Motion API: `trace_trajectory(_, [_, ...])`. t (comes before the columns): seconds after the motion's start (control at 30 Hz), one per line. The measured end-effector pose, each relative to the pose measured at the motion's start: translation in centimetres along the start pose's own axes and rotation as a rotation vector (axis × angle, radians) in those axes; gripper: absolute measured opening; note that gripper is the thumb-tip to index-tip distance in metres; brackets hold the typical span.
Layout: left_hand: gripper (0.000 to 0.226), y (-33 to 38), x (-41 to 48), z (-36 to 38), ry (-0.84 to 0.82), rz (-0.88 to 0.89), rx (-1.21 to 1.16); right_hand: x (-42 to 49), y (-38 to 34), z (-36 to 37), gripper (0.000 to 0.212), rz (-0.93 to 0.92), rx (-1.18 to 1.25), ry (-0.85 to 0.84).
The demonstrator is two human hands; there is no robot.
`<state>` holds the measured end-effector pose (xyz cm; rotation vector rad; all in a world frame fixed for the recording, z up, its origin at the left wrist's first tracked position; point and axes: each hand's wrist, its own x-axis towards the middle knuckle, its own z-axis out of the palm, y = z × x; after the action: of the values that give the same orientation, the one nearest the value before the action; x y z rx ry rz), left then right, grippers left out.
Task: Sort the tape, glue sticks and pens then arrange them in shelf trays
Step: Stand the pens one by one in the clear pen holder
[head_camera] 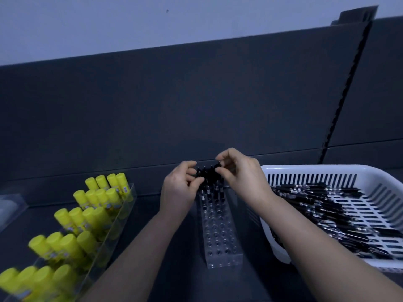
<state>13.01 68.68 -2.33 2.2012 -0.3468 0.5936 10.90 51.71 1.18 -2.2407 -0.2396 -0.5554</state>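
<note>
Far left: corner of clear tray [12, 205], contents blurred, I cannot tell.
Left: yellow glue sticks [87, 214] upright in rows inside long clear bin [128, 199] on dark shelf [174, 269].
Centre: left hand [178, 189], grip curled round tops of upright pens [208, 174]. I note these stand at rear end of clear drilled block [222, 243].
Right hand [242, 173], grip pinching same cluster from other side.
Right: white slotted basket [316, 168] beside block, holding loose pens [322, 203] heaped flat.

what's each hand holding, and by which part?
Left hand and right hand pinch black pens by their top ends, standing in the clear holder.
</note>
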Motion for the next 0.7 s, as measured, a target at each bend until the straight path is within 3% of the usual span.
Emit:
trace_trajectory(0.17, [0.026,-1.3,0.2,-1.7,0.052,0.017,0.135,0.6,0.1,2.1,0.018,-0.036,-0.056,-0.068])
trace_trajectory(0.5, [0.027,-1.4,-0.2,-3.1,-0.042,0.224,0.481,0.3,1.0,3.5,0.032,-0.007,-0.218,-0.210])
trace_trajectory(0.7, [0.020,1.3,-0.1,-2.5,0.002,0.240,0.381,-0.7,1.8,0.8,0.031,-0.016,-0.241,-0.132])
